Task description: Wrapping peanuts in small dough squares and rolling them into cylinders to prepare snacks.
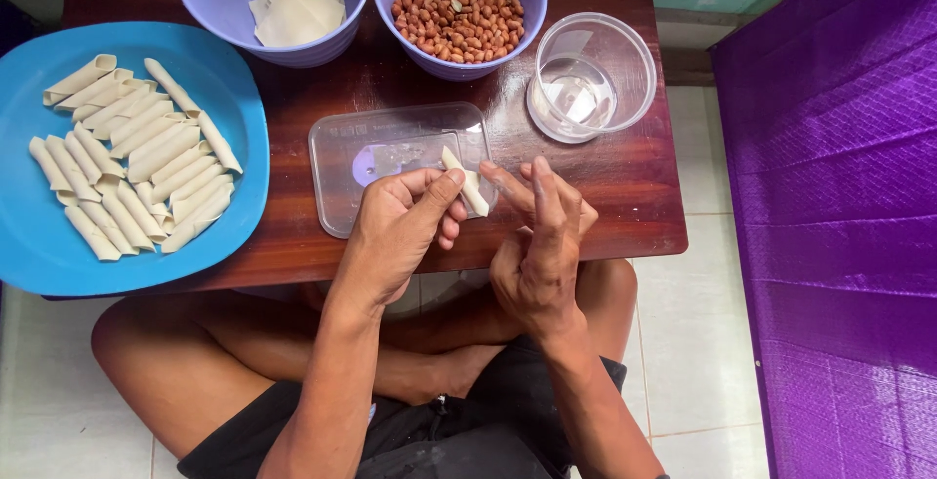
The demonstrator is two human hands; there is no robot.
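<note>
My left hand (400, 225) pinches a small rolled pastry wrapper (467, 180) between thumb and fingers, over the front of a clear plastic lid (337, 172) lying on the low wooden table (625, 177). The fingertips of my right hand (540, 235) touch the roll's right side. To the left, a blue tray (29, 235) holds several finished rolls (137, 157). At the back stand a lavender bowl of flat wrappers (296, 11) and a lavender bowl of peanuts (457, 9).
A clear plastic cup (592, 77) with a little water stands at the table's right. My crossed legs are under the table's front edge on a pale tiled floor (698, 342). A purple cloth (839, 216) covers the right side.
</note>
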